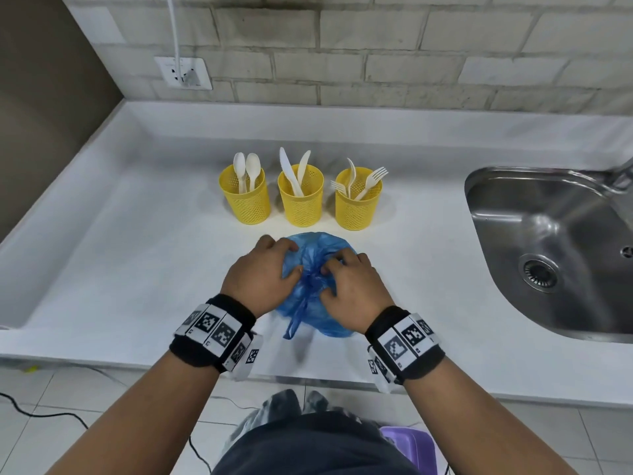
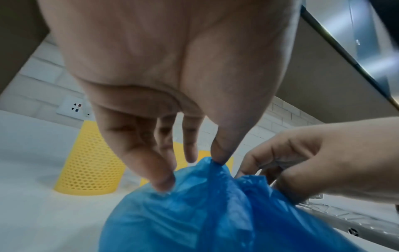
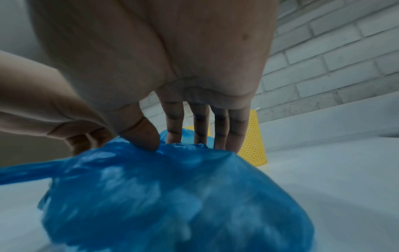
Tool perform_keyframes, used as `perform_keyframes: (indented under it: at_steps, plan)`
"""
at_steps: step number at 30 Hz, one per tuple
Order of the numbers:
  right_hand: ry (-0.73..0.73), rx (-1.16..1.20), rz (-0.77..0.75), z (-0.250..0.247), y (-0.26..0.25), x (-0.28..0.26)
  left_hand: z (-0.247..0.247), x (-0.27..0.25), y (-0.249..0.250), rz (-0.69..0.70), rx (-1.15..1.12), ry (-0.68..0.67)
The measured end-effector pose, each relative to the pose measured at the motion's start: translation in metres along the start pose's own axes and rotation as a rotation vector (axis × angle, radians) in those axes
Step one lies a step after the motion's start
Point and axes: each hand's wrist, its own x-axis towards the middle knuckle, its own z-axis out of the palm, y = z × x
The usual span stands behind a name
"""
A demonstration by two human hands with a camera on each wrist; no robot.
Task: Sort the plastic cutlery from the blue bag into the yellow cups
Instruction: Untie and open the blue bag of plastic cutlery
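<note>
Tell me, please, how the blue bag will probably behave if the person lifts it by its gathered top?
The blue bag looks thin and crumpled, so it will probably sag and fold. The left hand and right hand pinch the film easily, suggesting it is light. Its contents are hidden, so weight is uncertain.

The blue bag [image 1: 317, 296] sits bunched on the counter, its neck gathered into a twist with a handle loop trailing toward the near edge. Behind it stand three perforated yellow cups [image 1: 299, 197] in a row — spoons [image 1: 247, 171] left, knives [image 1: 294, 171] middle, forks [image 1: 359, 180] right — all white plastic, upright or leaning.
</note>
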Motion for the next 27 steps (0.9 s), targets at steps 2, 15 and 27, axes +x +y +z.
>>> perform_keyframes:
  at_steps: [2,15,27]
  plan:
    - [0.012,0.009,0.004,0.002,0.000,-0.002,0.000,0.001,0.003,0.069,-0.008,0.023]
    - [0.347,0.120,-0.077,-0.008,0.028,-0.009,-0.020,-0.013,-0.012,0.007,-0.162,0.269]
    - [0.203,0.179,-0.065,-0.019,0.015,-0.009,-0.024,-0.003,0.007,0.023,-0.071,0.156]
